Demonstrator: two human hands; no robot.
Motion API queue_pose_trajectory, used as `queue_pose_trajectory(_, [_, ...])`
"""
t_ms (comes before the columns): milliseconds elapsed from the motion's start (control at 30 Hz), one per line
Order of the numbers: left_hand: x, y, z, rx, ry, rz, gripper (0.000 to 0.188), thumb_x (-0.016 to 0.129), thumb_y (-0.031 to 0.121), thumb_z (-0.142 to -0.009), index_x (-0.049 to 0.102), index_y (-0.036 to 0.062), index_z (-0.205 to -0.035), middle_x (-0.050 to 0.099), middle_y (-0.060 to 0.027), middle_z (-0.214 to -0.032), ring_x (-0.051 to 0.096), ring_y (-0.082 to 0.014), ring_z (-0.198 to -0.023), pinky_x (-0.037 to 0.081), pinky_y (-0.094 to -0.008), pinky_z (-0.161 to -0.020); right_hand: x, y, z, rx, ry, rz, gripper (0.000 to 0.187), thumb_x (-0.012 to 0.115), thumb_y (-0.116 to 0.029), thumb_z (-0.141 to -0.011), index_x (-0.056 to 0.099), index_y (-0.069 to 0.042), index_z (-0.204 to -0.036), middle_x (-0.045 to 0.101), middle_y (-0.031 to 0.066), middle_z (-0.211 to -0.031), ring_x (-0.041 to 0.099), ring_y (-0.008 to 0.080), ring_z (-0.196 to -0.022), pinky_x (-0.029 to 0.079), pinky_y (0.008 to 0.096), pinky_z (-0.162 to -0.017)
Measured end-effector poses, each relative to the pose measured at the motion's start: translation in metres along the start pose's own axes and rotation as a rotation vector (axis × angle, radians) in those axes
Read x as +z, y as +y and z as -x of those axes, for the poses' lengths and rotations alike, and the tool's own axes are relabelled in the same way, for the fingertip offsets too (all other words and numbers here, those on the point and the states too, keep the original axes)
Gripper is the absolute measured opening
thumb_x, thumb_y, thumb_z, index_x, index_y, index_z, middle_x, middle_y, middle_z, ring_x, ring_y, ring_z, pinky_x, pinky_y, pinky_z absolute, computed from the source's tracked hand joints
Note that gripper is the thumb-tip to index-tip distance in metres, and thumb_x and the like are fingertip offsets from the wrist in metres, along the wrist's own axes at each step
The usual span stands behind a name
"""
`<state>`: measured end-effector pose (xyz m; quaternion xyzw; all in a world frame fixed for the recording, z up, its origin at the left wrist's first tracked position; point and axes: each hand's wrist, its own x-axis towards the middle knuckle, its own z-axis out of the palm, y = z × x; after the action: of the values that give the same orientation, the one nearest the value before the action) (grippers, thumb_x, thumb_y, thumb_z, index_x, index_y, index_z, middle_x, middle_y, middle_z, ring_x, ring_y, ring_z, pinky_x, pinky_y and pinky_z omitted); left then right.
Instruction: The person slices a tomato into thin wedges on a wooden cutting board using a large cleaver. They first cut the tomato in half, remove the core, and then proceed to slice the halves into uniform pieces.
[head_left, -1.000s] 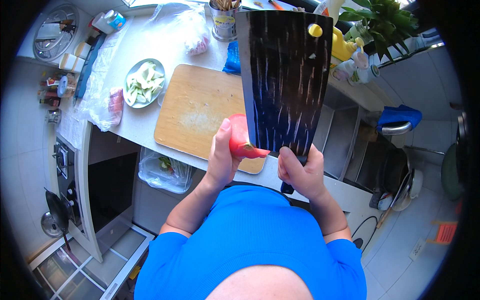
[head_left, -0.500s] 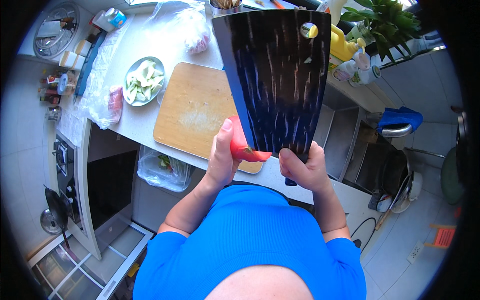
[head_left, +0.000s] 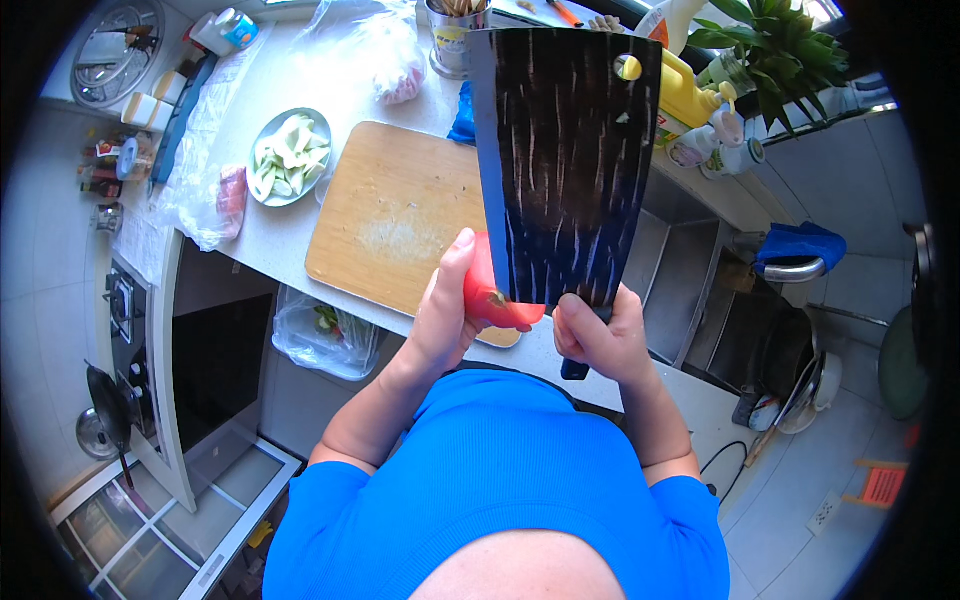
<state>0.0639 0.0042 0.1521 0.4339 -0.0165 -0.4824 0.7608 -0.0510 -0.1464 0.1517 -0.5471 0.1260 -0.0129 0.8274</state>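
My left hand is closed round a red tomato, its stem end turned toward me. In my right hand is the black handle of a broad dark cleaver. The blade points away from me, with its edge on the left and a round hole at its far right corner. The heel of the blade is at the tomato's stem end; the blade hides part of the tomato. Both hands are raised at the near right side of a wooden cutting board, which carries pale scrapes and wet bits.
Left of the board stands a plate of pale green cut vegetable. Plastic bags lie around it. A steel sink is at the right, with a yellow bottle and jars behind. A clear bag hangs below the counter.
The cleaver has turned slightly, its far left corner moving right and a bit nearer. My left hand and the tomato have shifted only slightly.
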Motion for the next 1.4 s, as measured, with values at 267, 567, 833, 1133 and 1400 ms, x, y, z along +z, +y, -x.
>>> queue_pose_trajectory(267, [-0.006,-0.016,-0.005,0.098,0.05,0.037,0.063,0.032,0.055,-0.096,0.044,0.0,-0.124,0.06,-0.0152,-0.111,0.062,-0.0207,-0.101,0.054,-0.0368,-0.086,0.012,-0.002,0.006,-0.04,0.146,0.187,0.014,0.058,-0.013,-0.093,0.053,-0.005,-0.082,0.055,-0.001,-0.059,0.049,0.0044,-0.05,0.039,0.0213,-0.046])
queue_pose_trajectory(567, [-0.004,-0.007,-0.006,0.062,0.018,-0.017,0.061,0.033,0.053,-0.097,0.041,0.0006,-0.127,0.059,-0.0157,-0.11,0.063,-0.0217,-0.1,0.056,-0.0362,-0.08,0.002,-0.005,-0.004,0.018,0.07,0.146,0.019,0.054,-0.008,-0.093,0.05,-0.005,-0.074,0.052,0.0006,-0.058,0.049,0.0062,-0.047,0.039,0.0205,-0.044])
queue_pose_trajectory(833, [-0.01,-0.003,-0.008,-0.126,-0.066,-0.012,0.058,0.031,0.053,-0.098,0.033,0.008,-0.134,0.057,-0.0153,-0.114,0.064,-0.023,-0.1,0.059,-0.0374,-0.075,-0.012,-0.007,-0.005,0.01,-0.028,0.213,0.014,0.059,-0.014,-0.092,0.053,-0.004,-0.084,0.052,-0.003,-0.059,0.048,0.0027,-0.05,0.038,0.02,-0.046])
queue_pose_trajectory(1133, [-0.006,-0.002,-0.014,-0.067,-0.036,-0.042,0.057,0.026,0.051,-0.1,0.035,0.0066,-0.134,0.057,-0.0164,-0.119,0.064,-0.0238,-0.101,0.06,-0.0383,-0.072,-0.005,-0.001,-0.009,0.093,0.022,-0.032,0.016,0.05,-0.01,-0.096,0.044,-0.004,-0.081,0.048,0.0012,-0.055,0.044,0.0059,-0.041,0.037,0.0212,-0.039])
queue_pose_trajectory(1400, [-0.001,-0.016,-0.019,0.105,0.116,0.014,0.06,0.034,0.055,-0.097,0.053,-0.0002,-0.111,0.063,-0.0133,-0.096,0.065,-0.018,-0.086,0.057,-0.0345,-0.074,0.004,0.01,-0.012,0.094,0.107,-0.266,0.013,0.047,-0.014,-0.099,0.041,-0.005,-0.092,0.044,0.0023,-0.057,0.042,0.0063,-0.04,0.036,0.0212,-0.037])
